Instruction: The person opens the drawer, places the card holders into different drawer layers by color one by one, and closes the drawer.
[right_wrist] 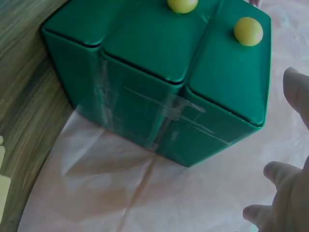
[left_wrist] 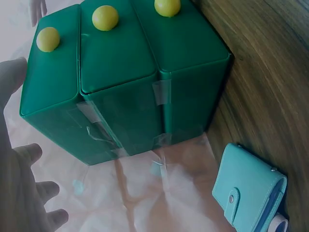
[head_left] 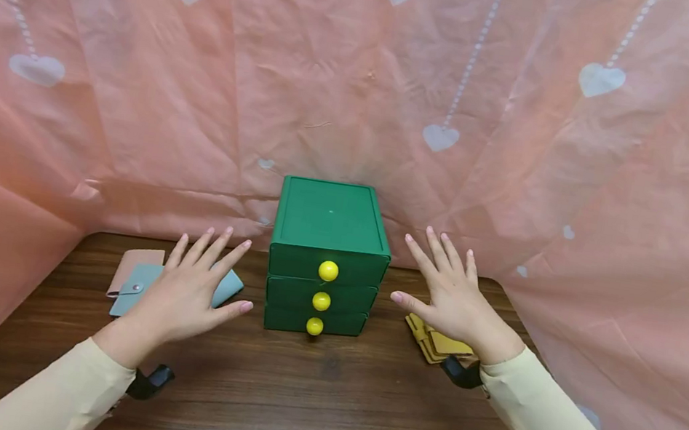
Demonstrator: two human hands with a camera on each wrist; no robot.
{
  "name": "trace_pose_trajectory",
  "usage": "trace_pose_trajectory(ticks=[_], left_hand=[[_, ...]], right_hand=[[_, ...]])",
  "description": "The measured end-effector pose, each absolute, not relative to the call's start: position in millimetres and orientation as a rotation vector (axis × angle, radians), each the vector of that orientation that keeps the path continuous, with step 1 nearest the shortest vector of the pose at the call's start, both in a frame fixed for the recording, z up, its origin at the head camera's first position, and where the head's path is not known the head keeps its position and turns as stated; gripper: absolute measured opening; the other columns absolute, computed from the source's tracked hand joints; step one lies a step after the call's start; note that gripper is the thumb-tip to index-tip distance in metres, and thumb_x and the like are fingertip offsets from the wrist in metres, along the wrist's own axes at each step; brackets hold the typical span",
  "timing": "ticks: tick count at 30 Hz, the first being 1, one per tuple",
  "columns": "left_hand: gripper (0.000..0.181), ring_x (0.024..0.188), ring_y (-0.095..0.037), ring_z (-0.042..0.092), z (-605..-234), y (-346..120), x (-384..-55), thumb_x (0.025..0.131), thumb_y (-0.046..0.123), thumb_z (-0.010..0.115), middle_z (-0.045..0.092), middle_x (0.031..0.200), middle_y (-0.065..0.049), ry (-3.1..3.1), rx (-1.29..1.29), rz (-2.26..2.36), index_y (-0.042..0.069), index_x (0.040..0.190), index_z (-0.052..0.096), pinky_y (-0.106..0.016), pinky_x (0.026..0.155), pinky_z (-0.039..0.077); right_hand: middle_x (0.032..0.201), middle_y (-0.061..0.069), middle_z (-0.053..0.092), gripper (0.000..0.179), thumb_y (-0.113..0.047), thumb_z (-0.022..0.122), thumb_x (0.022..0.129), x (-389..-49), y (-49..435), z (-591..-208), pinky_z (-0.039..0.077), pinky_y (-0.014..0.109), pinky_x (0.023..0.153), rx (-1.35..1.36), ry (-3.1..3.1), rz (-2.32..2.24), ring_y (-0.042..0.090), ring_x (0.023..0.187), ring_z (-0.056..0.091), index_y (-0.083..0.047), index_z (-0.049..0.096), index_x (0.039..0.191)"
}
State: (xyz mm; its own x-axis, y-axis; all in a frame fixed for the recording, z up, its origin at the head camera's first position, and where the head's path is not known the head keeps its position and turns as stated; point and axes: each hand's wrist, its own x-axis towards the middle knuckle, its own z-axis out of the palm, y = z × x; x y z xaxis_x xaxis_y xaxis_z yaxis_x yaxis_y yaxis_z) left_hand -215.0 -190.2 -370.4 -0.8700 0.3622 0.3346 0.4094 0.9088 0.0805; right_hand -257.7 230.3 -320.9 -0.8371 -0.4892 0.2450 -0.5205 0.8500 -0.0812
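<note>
Green drawer box (head_left: 334, 217), its three drawers closed, is set on the counter (head_left: 318, 402) between left hand (head_left: 187, 296) and right hand (head_left: 454, 300), both held raised, fingers spread wide, nothing gripped. Pink wallet (head_left: 136, 263) and blue wallet (head_left: 136, 283) are laid near the left, yellow wallets (head_left: 447, 344) near the right. A ready pause is judged in hand, lowered, narrowed fingers being needed for grasping; no writing can be read.
</note>
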Motion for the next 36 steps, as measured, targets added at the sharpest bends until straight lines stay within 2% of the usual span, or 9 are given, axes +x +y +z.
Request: trace_pose_trajectory(ticks=[15,24,31,36], left_hand=[[0.091,0.15,-0.039,0.016,-373.3,-187.2,-215.5,0.092,0.073,0.047,0.018,0.165,-0.015,-2.699,-0.579,-0.266,0.023,0.162,0.02,-0.061,0.118,0.007],[0.089,0.148,-0.038,0.023,-373.6,-181.8,-217.6,0.093,0.069,0.051,0.023,0.164,-0.012,-2.631,-0.602,-0.324,0.02,0.161,0.023,-0.059,0.118,0.012],[0.085,0.145,-0.038,0.031,-372.6,-178.4,-218.9,0.094,0.063,0.054,0.033,0.159,-0.013,-2.561,-0.618,-0.362,0.017,0.16,0.026,-0.059,0.117,0.018],[0.08,0.142,-0.038,0.034,-373.3,-175.5,-220.1,0.095,0.057,0.056,0.038,0.155,-0.015,-2.516,-0.617,-0.412,0.018,0.159,0.029,-0.059,0.115,0.022]], right_hand=[[0.168,0.008,-0.005,0.088,-0.061,0.055,0.095,-261.4,223.0,-317.0,-0.007,0.068,0.114,0.806,-2.758,0.317,0.037,0.153,-0.003,-0.032,0.007,0.162],[0.168,0.01,0.002,0.083,-0.056,0.057,0.097,-263.7,219.1,-317.2,-0.003,0.066,0.115,0.844,-2.701,0.375,0.037,0.153,0.002,-0.03,0.013,0.162],[0.168,0.009,0.004,0.079,-0.054,0.055,0.098,-267.6,216.3,-317.4,0.002,0.068,0.115,0.847,-2.686,0.416,0.039,0.152,0.007,-0.027,0.017,0.162],[0.168,0.007,0.007,0.077,-0.053,0.055,0.099,-271.0,213.1,-317.3,0.003,0.064,0.117,0.859,-2.661,0.458,0.038,0.152,0.009,-0.028,0.019,0.161]])
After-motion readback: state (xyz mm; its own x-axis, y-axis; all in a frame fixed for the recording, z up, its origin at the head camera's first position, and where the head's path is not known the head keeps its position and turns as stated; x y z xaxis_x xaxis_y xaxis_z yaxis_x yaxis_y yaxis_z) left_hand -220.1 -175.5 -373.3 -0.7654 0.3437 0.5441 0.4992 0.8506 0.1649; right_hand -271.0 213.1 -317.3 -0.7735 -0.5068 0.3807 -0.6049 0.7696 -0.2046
